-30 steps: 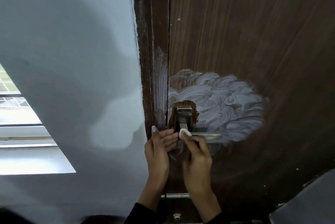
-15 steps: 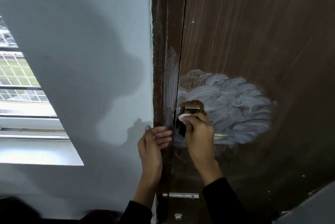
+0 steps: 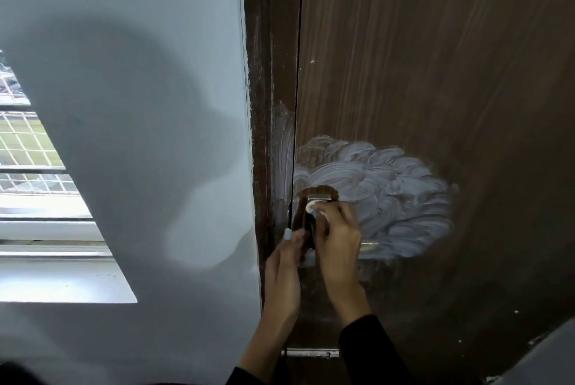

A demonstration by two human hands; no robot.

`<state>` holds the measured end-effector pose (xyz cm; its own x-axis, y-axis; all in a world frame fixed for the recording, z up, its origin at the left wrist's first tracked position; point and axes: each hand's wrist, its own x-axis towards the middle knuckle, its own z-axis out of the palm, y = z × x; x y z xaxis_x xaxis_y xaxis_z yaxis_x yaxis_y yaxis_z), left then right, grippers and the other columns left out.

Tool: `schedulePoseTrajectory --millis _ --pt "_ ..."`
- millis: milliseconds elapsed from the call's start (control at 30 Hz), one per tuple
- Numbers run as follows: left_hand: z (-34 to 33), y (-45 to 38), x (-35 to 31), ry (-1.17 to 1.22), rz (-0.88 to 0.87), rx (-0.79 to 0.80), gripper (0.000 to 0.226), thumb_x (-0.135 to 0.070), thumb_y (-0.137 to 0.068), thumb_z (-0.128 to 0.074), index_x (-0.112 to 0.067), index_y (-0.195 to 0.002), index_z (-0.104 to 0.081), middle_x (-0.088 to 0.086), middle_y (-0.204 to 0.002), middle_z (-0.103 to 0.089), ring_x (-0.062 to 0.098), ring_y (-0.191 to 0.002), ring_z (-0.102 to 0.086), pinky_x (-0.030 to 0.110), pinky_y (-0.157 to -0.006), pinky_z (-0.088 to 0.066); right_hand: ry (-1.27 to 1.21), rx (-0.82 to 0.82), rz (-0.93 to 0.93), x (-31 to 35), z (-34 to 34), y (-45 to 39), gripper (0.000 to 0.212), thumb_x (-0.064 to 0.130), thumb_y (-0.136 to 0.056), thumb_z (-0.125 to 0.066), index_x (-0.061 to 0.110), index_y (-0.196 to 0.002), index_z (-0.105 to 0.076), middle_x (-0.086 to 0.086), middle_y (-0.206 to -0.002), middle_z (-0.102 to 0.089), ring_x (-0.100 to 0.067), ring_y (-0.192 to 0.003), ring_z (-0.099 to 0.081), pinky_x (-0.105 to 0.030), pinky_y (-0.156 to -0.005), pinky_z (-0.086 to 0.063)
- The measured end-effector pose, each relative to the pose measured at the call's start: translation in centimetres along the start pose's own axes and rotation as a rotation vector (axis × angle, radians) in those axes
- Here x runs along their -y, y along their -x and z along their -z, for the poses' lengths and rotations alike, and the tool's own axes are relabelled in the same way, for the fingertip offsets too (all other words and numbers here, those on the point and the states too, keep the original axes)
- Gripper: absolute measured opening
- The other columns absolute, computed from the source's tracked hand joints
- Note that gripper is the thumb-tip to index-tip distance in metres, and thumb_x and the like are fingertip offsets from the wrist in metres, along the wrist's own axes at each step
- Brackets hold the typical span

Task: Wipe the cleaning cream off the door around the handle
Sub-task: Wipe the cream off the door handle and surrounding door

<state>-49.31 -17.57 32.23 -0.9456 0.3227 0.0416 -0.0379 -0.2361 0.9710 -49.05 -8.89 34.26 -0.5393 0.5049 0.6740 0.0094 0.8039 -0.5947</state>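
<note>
Up close, the dark wooden door [image 3: 435, 57] fills the right half of the view, with a broad patch of whitish cleaning cream [image 3: 389, 191] swirled across it above and to the right of the metal handle [image 3: 368, 246]. A thinner smear of the cream runs up the door frame [image 3: 264, 104] just left of the door's edge. Around the top of the handle plate [image 3: 318, 197] a small arc of bare wood shows through the cream.

The right hand [image 3: 337, 244] is raised against the plate, its fingers [image 3: 336, 208] curled tight around a small white pad [image 3: 310, 207], which touches the door just below the top of the plate. The lever's tip pokes out to the right of this hand. The left hand [image 3: 284, 269] sits just beside it at the door's edge, fingers [image 3: 292, 236] bent toward the plate with a pale blue nail showing; whether they grip anything I cannot tell. Both wrists end in dark sleeves.

To the left stands a pale blue wall [image 3: 124, 73] with a bright window [image 3: 37, 173] at its far side. A small metal strip [image 3: 311, 353] lies on the door below the hands.
</note>
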Motion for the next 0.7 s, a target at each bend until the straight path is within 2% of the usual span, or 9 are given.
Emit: schedulePoseTrajectory --millis 67,133,267,333,400,467,567,633,700 --pt "-0.6 0.3 0.1 0.008 0.002 -0.005 0.032 -0.032 -0.101 -0.032 -0.032 -0.102 -0.064 -0.013 -0.104 -0.069 -0.001 -0.103 -0.063 0.016 -0.090 -0.047 0.011 0.108 0.030 -0.1 0.0 0.2 0.019 -0.003 -0.084 -0.058 0.006 -0.098 -0.067 -0.011 -0.103 -0.059 -0.016 -0.083 -0.059 -0.016 -0.072 -0.048" --pt "-0.5 0.1 0.0 0.005 0.003 -0.022 0.033 -0.036 -0.099 -0.033 -0.031 -0.097 -0.066 -0.012 -0.100 -0.071 0.001 -0.101 -0.065 0.014 -0.085 -0.048 0.054 0.118 -0.006 -0.3 0.2 0.3 0.021 -0.003 -0.084 -0.057 0.008 -0.100 -0.066 -0.010 -0.105 -0.059 -0.018 -0.086 -0.060 -0.021 -0.075 -0.051" --pt "0.6 -0.5 -0.4 -0.097 -0.039 -0.058 0.031 -0.040 -0.094 -0.040 -0.024 -0.097 -0.067 -0.008 -0.095 -0.072 0.008 -0.098 -0.067 0.022 -0.083 -0.052 -0.092 -0.167 0.001 1.2 1.9 -1.1 0.019 -0.002 -0.083 -0.062 0.010 -0.096 -0.068 -0.004 -0.094 -0.061 -0.014 -0.084 -0.059 -0.004 -0.076 -0.041" --pt "1.0 -0.8 -1.6 -0.271 -0.246 -0.142 0.023 -0.036 -0.096 -0.044 -0.033 -0.091 -0.067 -0.017 -0.086 -0.072 -0.001 -0.087 -0.066 0.022 -0.079 -0.053 -0.170 -0.297 0.114 2.2 2.5 -2.6 0.019 -0.002 -0.082 -0.063 0.008 -0.097 -0.069 -0.004 -0.095 -0.059 -0.011 -0.088 -0.057 -0.009 -0.079 -0.044" --pt "1.1 -1.5 -3.6 -0.427 -0.542 -0.252 0.024 -0.027 -0.100 -0.044 -0.035 -0.096 -0.065 -0.025 -0.085 -0.068 -0.007 -0.083 -0.063 0.009 -0.072 -0.047 -0.196 -0.391 0.193 3.1 2.5 -4.6 0.019 -0.003 -0.081 -0.064 0.005 -0.098 -0.069 -0.008 -0.096 -0.060 -0.014 -0.091 -0.056 -0.017 -0.080 -0.047" --pt "0.9 -2.7 -6.0 -0.486 -0.834 -0.348 0.029 -0.018 -0.099 -0.039 -0.016 -0.115 -0.063 -0.023 -0.107 -0.065 -0.008 -0.097 -0.060 0.005 -0.082 -0.045 -0.179 -0.399 0.233 3.8 2.1 -6.4 0.021 -0.005 -0.079 -0.066 0.003 -0.098 -0.070 -0.012 -0.095 -0.062 -0.019 -0.089 -0.057 -0.022 -0.079 -0.048" --pt "0.4 -5.5 -9.6 -0.641 -1.092 -0.428 0.040 -0.008 -0.098 -0.034 0.001 -0.134 -0.046 0.003 -0.143 -0.043 0.014 -0.138 -0.036 0.023 -0.115 -0.029 -0.078 -0.254 0.317 3.7 0.7 -6.9 0.027 -0.010 -0.073 -0.068 0.000 -0.099 -0.070 -0.016 -0.093 -0.066 -0.027 -0.087 -0.060 -0.024 -0.083 -0.047" --pt "0.0 -7.5 -11.9 -0.821 -1.178 -0.463 0.044 -0.009 -0.098 -0.036 0.003 -0.140 -0.038 0.015 -0.151 -0.031 0.025 -0.144 -0.022 0.036 -0.120 -0.020 -0.053 -0.170 0.347 2.8 0.6 -6.2 0.032 -0.014 -0.071 -0.068 -0.002 -0.101 -0.069 -0.017 -0.094 -0.066 -0.029 -0.089 -0.061 -0.022 -0.087 -0.044" --pt "-0.2 -9.5 -13.8 -1.010 -1.220 -0.504 0.049 -0.013 -0.098 -0.037 0.004 -0.143 -0.031 0.024 -0.153 -0.026 0.032 -0.145 -0.016 0.042 -0.120 -0.013 -0.094 -0.201 0.296 1.8 1.2 -6.1 0.033 -0.017 -0.070 -0.068 -0.001 -0.100 -0.069 -0.017 -0.094 -0.065 -0.029 -0.088 -0.061 -0.021 -0.086 -0.044"
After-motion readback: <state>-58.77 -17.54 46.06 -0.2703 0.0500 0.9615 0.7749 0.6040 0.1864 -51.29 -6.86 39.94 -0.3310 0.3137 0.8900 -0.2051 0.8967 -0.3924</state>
